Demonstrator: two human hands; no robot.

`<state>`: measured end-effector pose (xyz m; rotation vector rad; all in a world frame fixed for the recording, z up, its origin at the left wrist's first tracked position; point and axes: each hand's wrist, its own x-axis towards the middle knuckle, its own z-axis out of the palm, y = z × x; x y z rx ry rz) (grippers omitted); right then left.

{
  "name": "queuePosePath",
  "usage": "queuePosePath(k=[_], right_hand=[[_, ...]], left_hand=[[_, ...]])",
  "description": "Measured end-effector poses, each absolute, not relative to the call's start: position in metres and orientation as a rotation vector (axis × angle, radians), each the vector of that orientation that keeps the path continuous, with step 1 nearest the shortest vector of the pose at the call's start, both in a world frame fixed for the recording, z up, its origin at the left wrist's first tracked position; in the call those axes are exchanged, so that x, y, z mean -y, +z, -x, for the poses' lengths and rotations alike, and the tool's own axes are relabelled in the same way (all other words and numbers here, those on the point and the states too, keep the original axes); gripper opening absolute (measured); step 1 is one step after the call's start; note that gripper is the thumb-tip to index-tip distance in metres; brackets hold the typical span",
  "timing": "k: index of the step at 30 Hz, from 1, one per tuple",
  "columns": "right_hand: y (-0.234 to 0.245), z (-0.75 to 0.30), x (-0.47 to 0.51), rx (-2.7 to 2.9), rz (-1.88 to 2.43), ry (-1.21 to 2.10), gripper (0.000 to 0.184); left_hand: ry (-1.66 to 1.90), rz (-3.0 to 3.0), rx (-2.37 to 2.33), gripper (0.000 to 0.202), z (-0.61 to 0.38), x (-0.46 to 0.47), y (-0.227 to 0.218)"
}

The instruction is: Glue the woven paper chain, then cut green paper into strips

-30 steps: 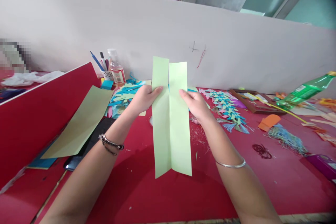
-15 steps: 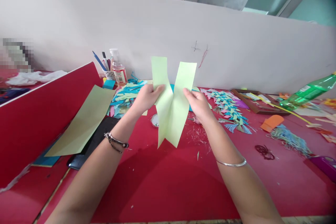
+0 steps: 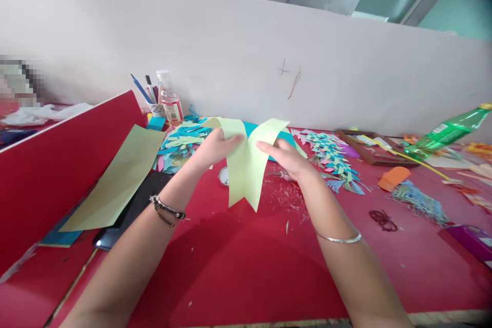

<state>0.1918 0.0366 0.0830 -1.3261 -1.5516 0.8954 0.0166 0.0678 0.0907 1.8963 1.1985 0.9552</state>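
A hand could pass freely over the smooth red tabletop (image 3: 246, 277) at the lower middle of the frame, below the creased pale-green paper sheet (image 3: 239, 177), which I see screening the centre. At left, the standing red board with a white edge (image 3: 57, 174) bars the side; at right, a slanting green plastic bottle (image 3: 449, 133) juts in; the long pale-grey wall (image 3: 230, 56) closes off the back.

Counted: one left hand (image 3: 219, 145), one right hand (image 3: 286, 156), one creased pale green sheet (image 3: 241, 174), two bottles (image 3: 448, 134), one pen cup (image 3: 157, 109), one tray (image 3: 390, 162), one silver bangle (image 3: 340, 240), one dark red thread coil (image 3: 383, 220).
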Motion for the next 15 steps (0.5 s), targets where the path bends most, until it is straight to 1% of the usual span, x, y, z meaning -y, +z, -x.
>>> queuePosePath(k=[3, 9, 15], right_hand=[[0.0836, -0.1908, -0.0337, 1.534, 1.407, 0.88, 0.035], [0.081, -0.1867, -0.0375, 1.493, 1.355, 0.866, 0.041], [0.0769, -0.1874, -0.0408, 1.498, 1.307, 0.84, 0.042]], left_hand=[[0.988, -1.928, -1.216, 0.029, -0.0151, -0.0691, 0.0926], [0.989, -1.992, -1.349, 0.042, -0.0131, -0.07, 0.0953], [1.003, -1.964, -1.315, 0.036, -0.0111, -0.071, 0.0966]])
